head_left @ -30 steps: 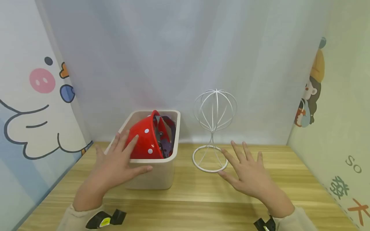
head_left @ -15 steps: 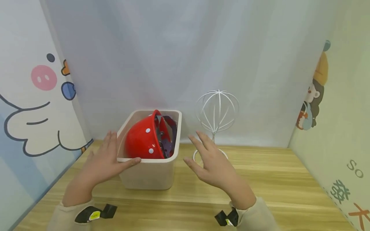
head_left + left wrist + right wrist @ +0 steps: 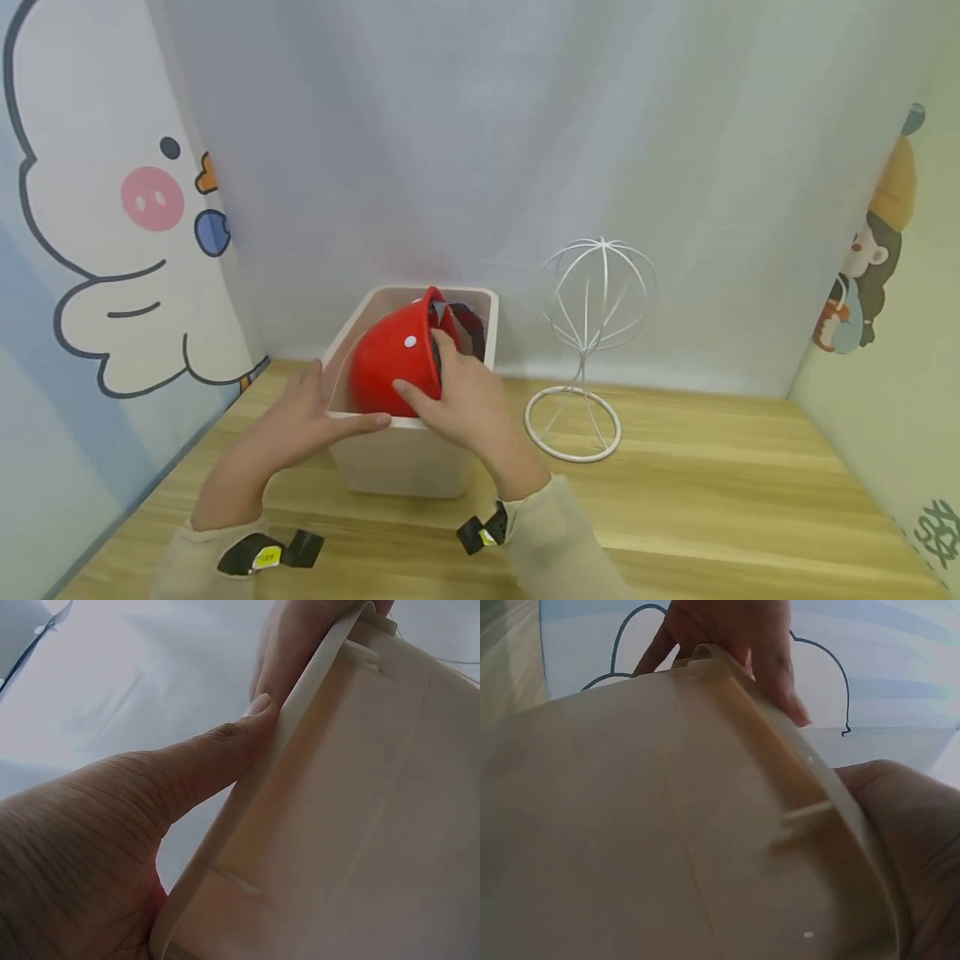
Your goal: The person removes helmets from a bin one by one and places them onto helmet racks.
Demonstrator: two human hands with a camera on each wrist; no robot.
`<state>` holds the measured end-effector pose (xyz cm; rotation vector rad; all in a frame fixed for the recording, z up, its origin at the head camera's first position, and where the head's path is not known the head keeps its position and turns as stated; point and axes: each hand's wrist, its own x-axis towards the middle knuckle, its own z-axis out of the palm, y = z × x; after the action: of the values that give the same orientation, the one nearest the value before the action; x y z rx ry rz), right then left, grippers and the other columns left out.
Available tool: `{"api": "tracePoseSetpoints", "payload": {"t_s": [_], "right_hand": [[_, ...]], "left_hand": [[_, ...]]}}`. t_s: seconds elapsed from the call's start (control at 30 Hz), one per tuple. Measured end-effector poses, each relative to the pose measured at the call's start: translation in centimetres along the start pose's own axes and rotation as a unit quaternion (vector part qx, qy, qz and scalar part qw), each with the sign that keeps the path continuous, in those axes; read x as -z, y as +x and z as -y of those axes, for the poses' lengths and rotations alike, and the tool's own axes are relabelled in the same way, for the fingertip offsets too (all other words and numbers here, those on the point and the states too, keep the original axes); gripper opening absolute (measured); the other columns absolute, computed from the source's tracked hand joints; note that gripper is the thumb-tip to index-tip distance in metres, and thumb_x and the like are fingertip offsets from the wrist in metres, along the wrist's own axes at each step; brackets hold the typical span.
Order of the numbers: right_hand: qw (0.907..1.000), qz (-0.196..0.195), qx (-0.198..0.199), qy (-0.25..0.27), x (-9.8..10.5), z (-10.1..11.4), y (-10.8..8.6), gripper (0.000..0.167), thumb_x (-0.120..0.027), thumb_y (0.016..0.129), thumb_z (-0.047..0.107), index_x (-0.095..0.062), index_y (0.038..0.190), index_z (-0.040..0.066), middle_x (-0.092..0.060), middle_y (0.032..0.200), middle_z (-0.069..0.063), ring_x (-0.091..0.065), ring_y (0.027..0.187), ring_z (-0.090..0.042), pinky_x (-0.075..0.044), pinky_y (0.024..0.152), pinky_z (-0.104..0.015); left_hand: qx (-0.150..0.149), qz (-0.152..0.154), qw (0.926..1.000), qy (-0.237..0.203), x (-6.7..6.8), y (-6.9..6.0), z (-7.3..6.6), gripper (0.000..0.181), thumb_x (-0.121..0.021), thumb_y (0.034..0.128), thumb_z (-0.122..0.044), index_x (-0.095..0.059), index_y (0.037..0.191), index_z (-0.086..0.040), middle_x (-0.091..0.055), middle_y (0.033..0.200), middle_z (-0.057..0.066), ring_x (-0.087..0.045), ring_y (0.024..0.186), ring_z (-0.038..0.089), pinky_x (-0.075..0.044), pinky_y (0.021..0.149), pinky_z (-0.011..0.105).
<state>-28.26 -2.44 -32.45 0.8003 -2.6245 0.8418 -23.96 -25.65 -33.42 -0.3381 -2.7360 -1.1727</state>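
Observation:
A red helmet (image 3: 397, 354) with white dots lies on its side in a pale storage bin (image 3: 397, 458). Dark straps show at its opening, which faces right. My right hand (image 3: 476, 392) grips the helmet at its opening, thumb on the outer shell and fingers reaching over the edge and partly hidden. At the bin's near left corner, my left hand (image 3: 300, 421) holds the rim. Its thumb (image 3: 206, 765) lies along the front rim, while the fingers go to the left side. In the right wrist view the bin's front wall (image 3: 592, 802) hides the helmet.
To the right of the bin stands a white wire stand (image 3: 585, 350) with a round cage top and a ring base. Both stand on a wooden tabletop (image 3: 712, 500). A grey curtain (image 3: 525, 150) hangs behind, with printed walls at either side.
My right hand has moved left from in front of the wire stand to the helmet and taken hold of it. The left hand has come down from above the bin onto its corner.

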Motion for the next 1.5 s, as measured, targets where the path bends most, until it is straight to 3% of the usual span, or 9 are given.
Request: {"api": "tracePoseSetpoints", "payload": {"t_s": [0.17, 0.27, 0.37, 0.47, 0.6, 0.9, 1.13, 1.27, 1.5], "right_hand": [[0.9926, 0.031, -0.077, -0.089, -0.6, 1.1, 1.0, 0.099, -0.06, 0.091, 0.06, -0.011, 0.161, 0.01, -0.062, 0.07, 0.002, -0.059, 0.055, -0.014, -0.051, 0.053, -0.03], [0.9907, 0.024, -0.099, -0.09, -0.8, 1.4, 1.3, 0.107, -0.066, 0.09, 0.056, 0.002, 0.162, 0.017, -0.069, 0.098, -0.008, -0.067, 0.068, -0.02, -0.058, 0.061, -0.034], [0.9921, 0.023, -0.102, -0.07, -0.9, 1.6, 1.6, 0.115, -0.072, 0.087, 0.053, 0.011, 0.161, 0.023, -0.054, 0.138, -0.022, -0.069, 0.094, -0.032, -0.061, 0.076, -0.045], [0.9943, 0.04, -0.096, -0.021, -0.9, 1.6, 2.2, 0.121, -0.076, 0.085, 0.049, 0.017, 0.16, 0.029, -0.061, 0.129, -0.021, -0.071, 0.09, -0.031, -0.06, 0.081, -0.045], [0.9936, 0.064, -0.085, 0.037, -0.5, 1.3, 2.9, 0.124, -0.083, 0.083, 0.04, 0.013, 0.16, 0.031, -0.071, 0.091, -0.006, -0.068, 0.071, -0.02, -0.059, 0.082, -0.041], [0.9916, 0.067, -0.063, 0.091, -0.1, 0.7, 3.2, 0.1, -0.08, 0.087, 0.031, -0.014, 0.161, 0.034, -0.069, 0.12, -0.008, -0.069, 0.097, -0.026, -0.059, 0.085, -0.042], [0.9881, 0.028, -0.066, 0.136, -0.2, 0.2, 3.3, 0.078, -0.076, 0.09, 0.035, -0.03, 0.153, 0.027, -0.062, 0.132, -0.007, -0.066, 0.107, -0.026, -0.058, 0.086, -0.046], [0.9755, -0.007, -0.1, 0.196, -0.1, 0.0, 3.5, 0.087, -0.083, 0.082, 0.04, -0.032, 0.152, 0.03, -0.055, 0.139, -0.005, -0.059, 0.119, -0.029, -0.057, 0.088, -0.048], [0.9206, -0.067, -0.114, 0.367, 0.1, -0.8, 2.9, 0.085, -0.086, 0.079, 0.037, -0.035, 0.147, 0.038, -0.046, 0.142, 0.003, -0.048, 0.127, -0.026, -0.058, 0.085, -0.046]], "left_hand": [[0.033, 0.006, 0.9994, 0.003, -0.4, -0.2, -0.4, 0.104, -0.082, 0.0752, -0.059, -0.029, 0.153, -0.014, -0.039, 0.144, 0.015, -0.042, 0.127, 0.038, -0.06, 0.076, 0.046], [0.039, 0.009, 0.9992, 0.008, -0.6, -0.4, -0.5, 0.105, -0.081, 0.0756, -0.061, -0.028, 0.153, -0.013, -0.037, 0.144, 0.017, -0.039, 0.128, 0.039, -0.059, 0.077, 0.047], [0.049, 0.011, 0.9986, 0.017, -0.5, -0.8, -0.6, 0.107, -0.079, 0.0763, -0.061, -0.026, 0.154, -0.011, -0.035, 0.146, 0.019, -0.036, 0.129, 0.04, -0.059, 0.077, 0.05], [0.059, 0.014, 0.9979, 0.022, -0.3, -1.0, -0.9, 0.108, -0.078, 0.0772, -0.061, -0.024, 0.155, -0.009, -0.033, 0.147, 0.021, -0.036, 0.129, 0.042, -0.059, 0.077, 0.052], [0.068, 0.016, 0.997, 0.033, 0.1, -1.0, -1.3, 0.112, -0.077, 0.0773, -0.063, -0.021, 0.156, -0.007, -0.03, 0.149, 0.023, -0.038, 0.128, 0.043, -0.058, 0.079, 0.054], [0.073, 0.021, 0.9962, 0.042, 0.2, -0.6, -1.0, 0.116, -0.076, 0.0766, -0.066, -0.018, 0.157, -0.006, -0.028, 0.151, 0.024, -0.039, 0.129, 0.044, -0.059, 0.078, 0.054], [0.08, 0.025, 0.9946, 0.06, 0.5, -0.6, -0.8, 0.118, -0.073, 0.077, -0.069, -0.016, 0.157, -0.003, -0.028, 0.151, 0.025, -0.04, 0.129, 0.045, -0.057, 0.08, 0.058], [0.078, 0.025, 0.9946, 0.064, 0.6, -0.6, -0.9, 0.118, -0.073, 0.0774, -0.069, -0.016, 0.158, -0.004, -0.028, 0.151, 0.025, -0.04, 0.129, 0.047, -0.057, 0.08, 0.059], [0.06, 0.02, 0.9965, 0.054, 0.6, -0.7, -0.6, 0.117, -0.076, 0.0757, -0.067, -0.016, 0.16, -0.012, -0.027, 0.153, 0.022, -0.032, 0.135, 0.045, -0.055, 0.08, 0.062]]}}
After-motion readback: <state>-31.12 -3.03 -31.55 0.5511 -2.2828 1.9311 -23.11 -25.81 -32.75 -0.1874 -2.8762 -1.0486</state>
